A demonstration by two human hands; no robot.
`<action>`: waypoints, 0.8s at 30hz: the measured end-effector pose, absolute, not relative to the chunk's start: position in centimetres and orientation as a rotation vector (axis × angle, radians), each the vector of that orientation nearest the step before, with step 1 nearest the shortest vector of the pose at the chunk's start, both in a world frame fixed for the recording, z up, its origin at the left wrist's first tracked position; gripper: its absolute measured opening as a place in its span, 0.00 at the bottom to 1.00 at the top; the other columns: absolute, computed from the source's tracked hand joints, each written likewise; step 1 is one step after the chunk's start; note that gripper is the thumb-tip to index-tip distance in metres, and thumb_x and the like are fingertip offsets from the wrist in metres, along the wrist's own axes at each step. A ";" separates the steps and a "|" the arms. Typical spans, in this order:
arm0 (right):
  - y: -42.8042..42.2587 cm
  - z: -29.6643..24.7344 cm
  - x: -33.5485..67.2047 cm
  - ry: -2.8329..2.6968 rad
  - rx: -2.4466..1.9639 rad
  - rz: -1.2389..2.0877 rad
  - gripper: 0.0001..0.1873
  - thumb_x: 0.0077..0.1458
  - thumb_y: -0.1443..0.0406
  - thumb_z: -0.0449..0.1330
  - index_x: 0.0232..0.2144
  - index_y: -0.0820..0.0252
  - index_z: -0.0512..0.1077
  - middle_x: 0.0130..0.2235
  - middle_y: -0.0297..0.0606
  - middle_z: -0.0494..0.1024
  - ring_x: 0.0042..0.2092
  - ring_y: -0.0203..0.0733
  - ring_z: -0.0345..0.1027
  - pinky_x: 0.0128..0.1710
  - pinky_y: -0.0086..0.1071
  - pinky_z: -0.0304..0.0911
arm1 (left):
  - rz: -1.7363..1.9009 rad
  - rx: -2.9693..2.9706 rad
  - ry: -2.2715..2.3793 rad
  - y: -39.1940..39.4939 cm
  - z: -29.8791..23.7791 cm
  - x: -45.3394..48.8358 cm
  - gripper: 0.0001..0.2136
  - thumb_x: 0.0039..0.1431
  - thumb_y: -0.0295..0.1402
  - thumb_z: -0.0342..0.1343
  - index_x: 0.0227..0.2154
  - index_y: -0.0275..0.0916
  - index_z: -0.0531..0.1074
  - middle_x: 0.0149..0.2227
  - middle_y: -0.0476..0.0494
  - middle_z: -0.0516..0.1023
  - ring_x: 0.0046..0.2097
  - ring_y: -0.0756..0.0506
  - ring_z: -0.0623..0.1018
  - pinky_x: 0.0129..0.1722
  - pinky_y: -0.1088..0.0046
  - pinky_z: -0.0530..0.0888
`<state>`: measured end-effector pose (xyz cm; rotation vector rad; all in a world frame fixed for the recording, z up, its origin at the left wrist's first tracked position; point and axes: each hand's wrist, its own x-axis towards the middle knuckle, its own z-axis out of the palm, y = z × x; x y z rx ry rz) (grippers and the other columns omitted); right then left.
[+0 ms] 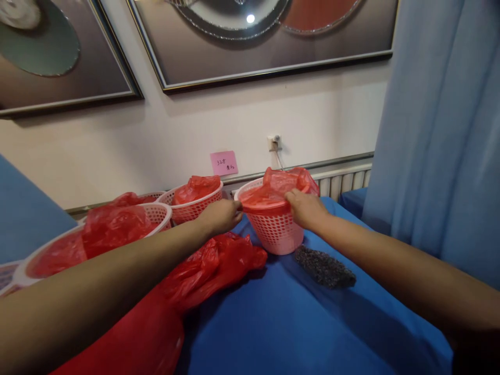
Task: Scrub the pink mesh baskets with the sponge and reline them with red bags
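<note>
A pinkish-white perforated plastic basket [273, 232] stands upright on the blue cover. Inside it is a red plastic bag [287, 182], its edge draped over the front rim. My right hand [307, 208] is closed, pinching the bag at the right front of the rim. At the left side of that rim, my left hand [224, 214] has its fingers curled against the basket; the fingertips are partly hidden. A dark grey, rough-textured piece of cloth or mesh [325, 267] lies beside the base. Crumpled red bags [222, 260] lie below my left forearm.
More baskets with red bags, a near one [166, 216] and one behind [166, 197], stand at left. A pink note [224, 163] and a socket [274, 143] are on the wall. A radiator [346, 180] runs below, and a blue curtain [437, 130] hangs at right.
</note>
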<state>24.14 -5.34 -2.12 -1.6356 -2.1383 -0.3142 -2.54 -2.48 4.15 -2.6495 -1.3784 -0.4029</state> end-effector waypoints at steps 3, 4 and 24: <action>-4.5 -3.2 27.6 -2.072 -1.707 -0.323 0.17 0.64 0.73 0.50 0.48 0.58 0.74 0.48 0.49 0.77 0.41 0.49 0.76 0.39 0.41 0.68 | -0.337 -2.558 -1.468 -2.0 5.2 -2.3 0.08 0.59 0.35 0.56 0.29 0.42 0.78 0.30 0.41 0.83 0.31 0.43 0.79 0.35 0.67 0.73; -4.5 -3.5 28.4 -2.059 -1.722 -0.329 0.17 0.64 0.73 0.50 0.48 0.58 0.74 0.49 0.50 0.76 0.41 0.49 0.76 0.38 0.41 0.68 | -0.384 -2.528 -1.499 -1.7 5.5 -1.8 0.08 0.60 0.35 0.56 0.27 0.42 0.77 0.30 0.40 0.83 0.31 0.42 0.79 0.34 0.67 0.73; -4.2 -4.0 27.1 -2.065 -1.544 -0.267 0.18 0.68 0.69 0.51 0.57 0.55 0.70 0.53 0.47 0.77 0.44 0.48 0.77 0.40 0.37 0.69 | -2.008 -2.137 -1.979 1.8 3.5 5.4 0.16 0.52 0.27 0.60 0.45 0.38 0.71 0.47 0.36 0.82 0.49 0.40 0.82 0.48 0.65 0.78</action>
